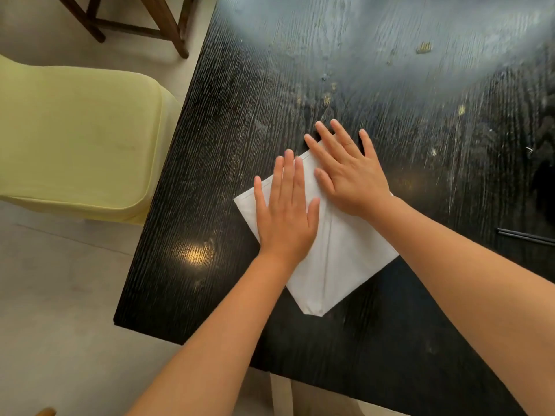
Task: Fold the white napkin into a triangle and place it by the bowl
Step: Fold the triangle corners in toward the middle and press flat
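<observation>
The white napkin [339, 259] lies flat on the dark wooden table [228, 121], turned like a diamond with one corner toward me. My left hand [286, 211] presses palm-down on its left part, fingers straight and slightly spread. My right hand [348, 172] lies palm-down on its upper part, fingertips reaching past the far corner onto the table. Both hands rest flat on the cloth and grip nothing. No bowl is in view.
A pale yellow cushioned chair [75, 139] stands left of the table. Dark wooden chair legs [168, 22] are at the top left. Dark chopsticks [525, 235] lie at the right edge. Small crumbs [424, 48] dot the far tabletop. The table's near edge runs below the napkin.
</observation>
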A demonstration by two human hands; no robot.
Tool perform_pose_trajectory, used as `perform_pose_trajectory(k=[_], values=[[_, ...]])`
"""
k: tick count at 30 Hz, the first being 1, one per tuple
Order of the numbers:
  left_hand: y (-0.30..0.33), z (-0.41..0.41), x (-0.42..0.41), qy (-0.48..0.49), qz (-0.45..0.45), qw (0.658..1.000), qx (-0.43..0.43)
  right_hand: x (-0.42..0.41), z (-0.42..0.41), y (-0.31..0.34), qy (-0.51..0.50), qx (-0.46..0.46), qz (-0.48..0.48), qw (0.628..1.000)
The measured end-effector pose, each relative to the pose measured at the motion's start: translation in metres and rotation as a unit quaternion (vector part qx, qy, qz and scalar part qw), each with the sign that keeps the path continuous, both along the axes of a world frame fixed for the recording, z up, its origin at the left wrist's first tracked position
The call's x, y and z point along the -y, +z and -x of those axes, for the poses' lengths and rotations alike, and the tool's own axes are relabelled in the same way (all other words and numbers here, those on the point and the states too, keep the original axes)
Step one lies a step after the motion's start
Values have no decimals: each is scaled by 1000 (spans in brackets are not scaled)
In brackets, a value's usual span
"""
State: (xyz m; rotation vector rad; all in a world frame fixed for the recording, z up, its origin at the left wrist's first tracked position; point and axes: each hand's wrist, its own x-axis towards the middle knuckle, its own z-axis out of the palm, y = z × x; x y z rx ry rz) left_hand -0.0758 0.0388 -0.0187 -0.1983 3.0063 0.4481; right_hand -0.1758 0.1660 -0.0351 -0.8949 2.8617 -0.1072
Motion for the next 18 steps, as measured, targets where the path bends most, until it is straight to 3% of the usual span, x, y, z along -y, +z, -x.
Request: perform_pose_trajectory(k=[9, 18], values=[[-19, -41, 53, 46, 91, 994, 44, -1, 0, 1, -1, 8, -2, 1000], [-14, -50, 61, 24, 96, 993, 63, -1, 0, 3, -1, 22, -5, 1000]])
